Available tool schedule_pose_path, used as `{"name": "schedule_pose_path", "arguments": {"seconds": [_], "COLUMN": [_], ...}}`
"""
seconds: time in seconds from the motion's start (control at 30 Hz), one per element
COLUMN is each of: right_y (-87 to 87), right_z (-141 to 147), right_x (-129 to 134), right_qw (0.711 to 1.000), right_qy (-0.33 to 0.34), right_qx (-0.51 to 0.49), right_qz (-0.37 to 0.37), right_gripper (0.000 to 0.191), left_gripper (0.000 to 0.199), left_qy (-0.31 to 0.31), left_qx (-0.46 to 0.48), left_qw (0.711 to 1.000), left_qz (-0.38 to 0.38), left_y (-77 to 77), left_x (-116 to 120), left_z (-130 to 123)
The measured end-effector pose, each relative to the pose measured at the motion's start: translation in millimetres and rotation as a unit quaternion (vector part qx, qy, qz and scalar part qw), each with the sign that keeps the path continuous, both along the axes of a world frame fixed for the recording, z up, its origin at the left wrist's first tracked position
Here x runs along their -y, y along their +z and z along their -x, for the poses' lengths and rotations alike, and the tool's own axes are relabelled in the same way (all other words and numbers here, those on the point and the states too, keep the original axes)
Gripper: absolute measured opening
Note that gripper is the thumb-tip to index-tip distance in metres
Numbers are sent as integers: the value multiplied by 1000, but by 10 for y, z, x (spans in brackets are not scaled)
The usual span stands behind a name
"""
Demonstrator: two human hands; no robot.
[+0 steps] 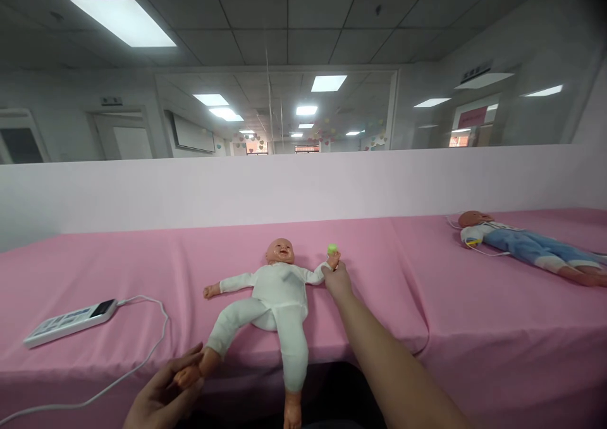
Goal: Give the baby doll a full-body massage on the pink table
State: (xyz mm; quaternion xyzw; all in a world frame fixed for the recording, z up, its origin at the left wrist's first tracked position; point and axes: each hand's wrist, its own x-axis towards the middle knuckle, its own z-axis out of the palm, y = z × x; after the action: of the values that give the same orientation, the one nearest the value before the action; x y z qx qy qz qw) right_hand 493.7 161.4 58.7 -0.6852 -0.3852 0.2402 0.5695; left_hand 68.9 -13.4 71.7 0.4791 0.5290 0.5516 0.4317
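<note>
Right now a plastic baby doll in a white one-piece suit (279, 293) lies on its back on the pink sheet-covered table (142, 271), head toward the far partition, arms flung out to either side and legs splayed toward the near edge. The left hand (164, 394) cups the doll's foot at the table's near edge, its fingers curled around the foot and ankle. The right hand (337, 281) reaches far forward at the end of an outstretched bare arm and closes on the doll's small hand; just above that grip sits a small pale-green round object (332, 248), though whether the fingertips pinch it or only the doll's hand cannot be told at this distance.

Off to the left on the same sheet lies a long white power strip with a dark end (71, 321), its white cable (156, 328) looping down over the near edge. Well apart to the right, a second doll in a white top and blue trousers (521, 242) lies on its back. Behind the table runs a pale partition wall (303, 182).
</note>
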Motion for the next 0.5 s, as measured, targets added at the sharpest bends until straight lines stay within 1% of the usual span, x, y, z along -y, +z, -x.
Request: {"name": "schedule_pose_path", "arguments": {"seconds": [0.1, 0.2, 0.27, 0.33, 0.43, 0.5], "right_y": [-5, 22, 52, 88, 140, 166], "right_z": [17, 24, 6, -29, -91, -119], "right_x": [13, 46, 79, 117, 171, 197], "right_qw": [1000, 1000, 999, 997, 993, 991], "right_qy": [12, 18, 10, -7, -29, -32], "right_qx": [10, 24, 38, 51, 66, 75], "right_qz": [8, 8, 25, 59, 98, 110], "right_gripper": [63, 62, 61, 63, 70, 71], "left_gripper": [65, 67, 70, 71, 68, 62], "left_qy": [-1, 18, 37, 54, 66, 68], "left_qx": [0, -18, -25, -37, -73, -96], "left_qw": [1000, 1000, 999, 997, 995, 992], "left_qz": [-3, -9, -22, -31, -31, -34], "left_y": [-8, 10, 56, 123, 219, 245], "left_x": [-85, -101, -97, -104, -124, -125], "left_z": [20, -40, -85, -102, -79, -62]}}
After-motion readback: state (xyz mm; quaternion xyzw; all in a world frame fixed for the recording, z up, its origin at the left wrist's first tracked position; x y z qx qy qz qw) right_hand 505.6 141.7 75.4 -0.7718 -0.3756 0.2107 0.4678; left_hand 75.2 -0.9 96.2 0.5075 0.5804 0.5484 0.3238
